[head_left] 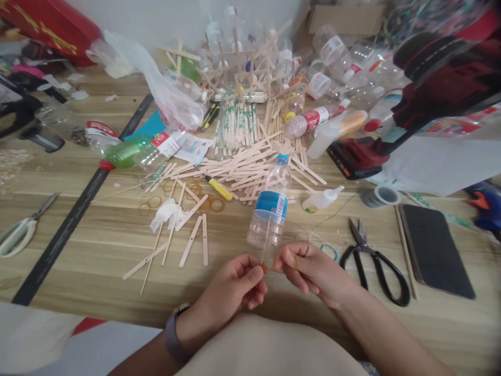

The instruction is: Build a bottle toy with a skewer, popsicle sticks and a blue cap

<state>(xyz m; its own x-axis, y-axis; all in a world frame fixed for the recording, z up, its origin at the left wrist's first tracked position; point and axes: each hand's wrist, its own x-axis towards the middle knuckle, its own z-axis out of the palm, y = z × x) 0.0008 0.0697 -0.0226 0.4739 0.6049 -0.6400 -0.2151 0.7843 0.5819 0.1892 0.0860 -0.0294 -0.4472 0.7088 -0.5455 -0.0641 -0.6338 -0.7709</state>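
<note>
My left hand [235, 284] is closed in a pinch on the lower end of a thin wooden stick [267, 235], which points up and away. A tan rubber band [276, 270] stretches from the stick's lower end to my right hand [311, 269], whose fingers are closed on it. Just beyond my fingertips lies a clear plastic bottle [268, 233] with a blue cap and blue label; the stick overlaps it in view. To the left are drilled craft sticks [205, 240], crumpled white tissue [166, 214] and several loose rubber bands [215, 203].
Black-handled scissors [376, 261], a phone [436, 250] and a glue bottle [321, 199] lie to the right. A red-black power tool [422, 99] stands behind them. Piled craft sticks [242, 169] and plastic bottles [332, 52] fill the back. White-handled scissors [23, 230] lie far left.
</note>
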